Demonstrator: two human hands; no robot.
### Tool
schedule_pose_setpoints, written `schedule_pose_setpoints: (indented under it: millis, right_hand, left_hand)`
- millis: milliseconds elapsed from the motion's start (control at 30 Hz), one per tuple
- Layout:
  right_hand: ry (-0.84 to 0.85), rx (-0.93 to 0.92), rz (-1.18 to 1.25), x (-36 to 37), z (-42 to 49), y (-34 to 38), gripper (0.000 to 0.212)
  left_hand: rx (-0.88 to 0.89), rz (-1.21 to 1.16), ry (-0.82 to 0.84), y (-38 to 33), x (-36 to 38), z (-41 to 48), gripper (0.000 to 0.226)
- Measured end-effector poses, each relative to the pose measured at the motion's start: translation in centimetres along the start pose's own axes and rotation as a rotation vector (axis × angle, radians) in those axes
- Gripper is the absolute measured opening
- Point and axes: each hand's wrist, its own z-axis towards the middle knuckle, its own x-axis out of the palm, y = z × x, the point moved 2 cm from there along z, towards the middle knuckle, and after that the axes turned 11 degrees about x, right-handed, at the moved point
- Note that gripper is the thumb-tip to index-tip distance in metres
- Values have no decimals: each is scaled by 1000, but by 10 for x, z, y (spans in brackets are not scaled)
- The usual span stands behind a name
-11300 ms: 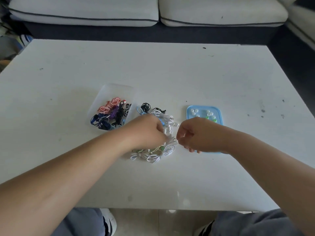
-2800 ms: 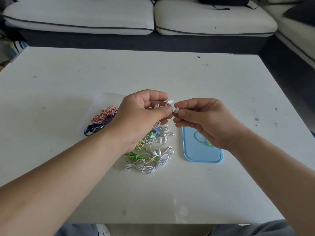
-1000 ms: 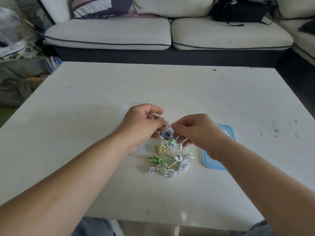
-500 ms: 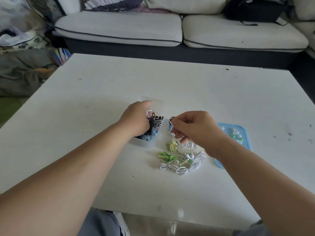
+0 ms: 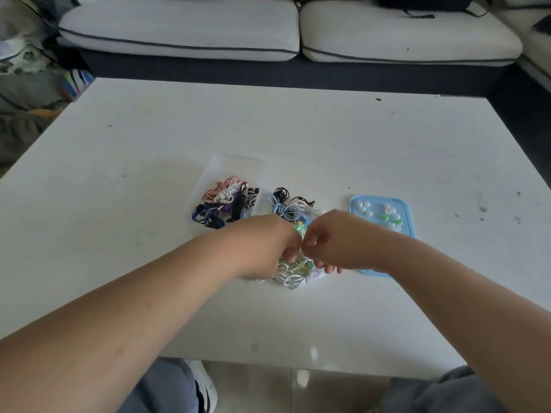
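- Two bare arms reach over a white table [image 5: 298, 129]; the left hand [image 5: 268, 245] and right hand [image 5: 337, 239] meet, knuckles up, above a pile [image 5: 293, 278] of coiled earphones; the pile lies between a clear box [image 5: 235, 165] on the left and a blue tray [image 5: 354, 201] on the right.
- Both hands' fingers are curled in tight, with the tips together; they seem to pinch a thin white cord [image 5: 302, 248] at the top of the pile; the fingertips are hidden under the knuckles.
- The cords in the pile look looped through one another; lifting the pinched one may drag its neighbours up and scatter them over the table.
- A hard pull between the two hands could strain the thin cord; a small part might pop off, bounce and roll over the table edge.
- The right wrist hangs just over the tray's near corner; loose ear tips [image 5: 365, 208] sit in the tray; a sideways sweep could knock it and spill them.
- The box holds dark and striped bundles heaped at its near end; a careless drop could land on the heap and slide out.
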Motion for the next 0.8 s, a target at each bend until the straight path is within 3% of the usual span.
schedule_pose_setpoints:
  millis: [67,200,267,467,667,800]
  right_hand:
    - [21,-3,-44,5,-1,-2,16]
    - [-9,17,-48,3,2,-13,11]
    - [-30,27,-18,-1,1,-17,12]
    - [-31,-2,-67,-3,-10,-22,21]
    - [-29,-16,-52,-11,-21,-32,22]
    - [-45,-3,-31,-16,-23,-36,23]
  left_hand:
    - [-28,32,-28,7,5,2,35]
    - [-52,5,-317,12,-3,13,17]
    - [-102,80,-292,9,-3,20,12]
    - [-180,172,-195,5,-2,33,23]
    - [-253,-68,-168,8,-14,34,35]
    - [-300,-220,-261,9,-24,31,13]
